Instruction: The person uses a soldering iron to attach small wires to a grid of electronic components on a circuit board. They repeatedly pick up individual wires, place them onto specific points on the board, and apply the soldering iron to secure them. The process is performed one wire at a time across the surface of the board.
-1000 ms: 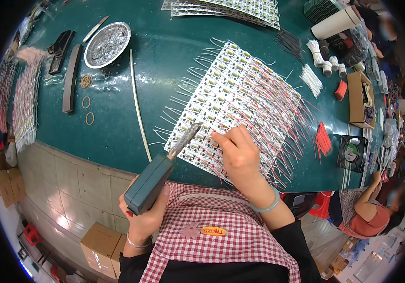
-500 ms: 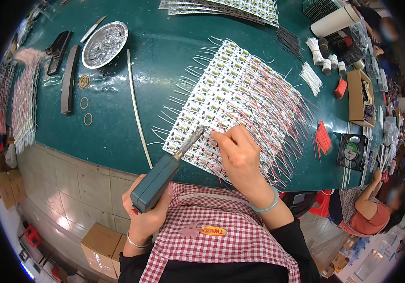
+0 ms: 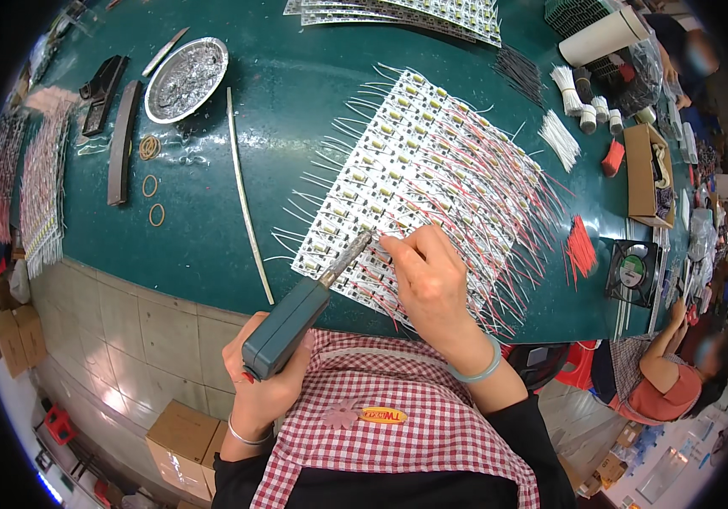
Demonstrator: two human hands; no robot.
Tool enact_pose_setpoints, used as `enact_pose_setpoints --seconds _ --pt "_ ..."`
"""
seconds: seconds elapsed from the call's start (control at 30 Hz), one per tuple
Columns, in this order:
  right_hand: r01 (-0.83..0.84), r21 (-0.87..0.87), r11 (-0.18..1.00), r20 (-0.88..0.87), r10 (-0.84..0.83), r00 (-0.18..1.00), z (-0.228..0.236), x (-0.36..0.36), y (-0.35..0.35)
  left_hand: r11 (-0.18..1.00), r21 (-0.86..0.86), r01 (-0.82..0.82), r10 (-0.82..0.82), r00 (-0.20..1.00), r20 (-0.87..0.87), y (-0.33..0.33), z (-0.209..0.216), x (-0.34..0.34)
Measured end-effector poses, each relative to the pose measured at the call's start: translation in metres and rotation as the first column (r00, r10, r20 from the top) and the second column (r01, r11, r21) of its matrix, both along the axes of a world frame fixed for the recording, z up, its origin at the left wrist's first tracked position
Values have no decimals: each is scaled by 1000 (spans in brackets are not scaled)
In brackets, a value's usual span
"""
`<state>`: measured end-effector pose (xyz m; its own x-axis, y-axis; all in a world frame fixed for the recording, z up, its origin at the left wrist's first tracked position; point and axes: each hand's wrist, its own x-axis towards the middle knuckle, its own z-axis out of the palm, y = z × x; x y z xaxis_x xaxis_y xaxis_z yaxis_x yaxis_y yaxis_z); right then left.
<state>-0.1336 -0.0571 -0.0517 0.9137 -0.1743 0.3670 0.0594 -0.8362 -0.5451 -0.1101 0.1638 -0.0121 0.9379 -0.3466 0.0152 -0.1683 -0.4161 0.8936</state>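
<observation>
The person's left hand [image 3: 269,394] grips a green soldering tool [image 3: 286,329]; the right hand [image 3: 433,278] is pinched closed, contents unclear, over the wired circuit panel [image 3: 389,157] ahead of both.

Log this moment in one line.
Left hand: grips green soldering iron | Right hand: pinched over circuit-board panel, grasp contents unclear | Iron tip: over panel, near right hand

I see the dark green, gun-shaped soldering iron [image 3: 286,331] slanting far and right from the left hand [image 3: 266,388], its dull metal tip [image 3: 355,251] over the near part of the white circuit-board panel [image 3: 378,174]. The panel lies askew, white wires [image 3: 349,127] fringing its left edge, red wires [image 3: 499,197] crowding its right half.
</observation>
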Motion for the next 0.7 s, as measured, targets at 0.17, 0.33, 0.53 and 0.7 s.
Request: enact_pose_setpoints --seconds 0.17,0.33,0.53,0.7 --pt "-1 1 1000 2 1 1000 1 1 0 1000 -6 -8 8 1000 -9 0 1 0" --pt "-8 -31 999 1 8 1000 0 0 0 998 21 -62 63 997 -42 5 4 -4" --pt "-1 -22 1000 12 2 1000 -1 0 0 998 31 -51 52 998 -19 8 4 -5" --pt "10 8 1000 -4 -10 1000 1 -1 0 998 33 -57 59 996 -63 7 7 -6"
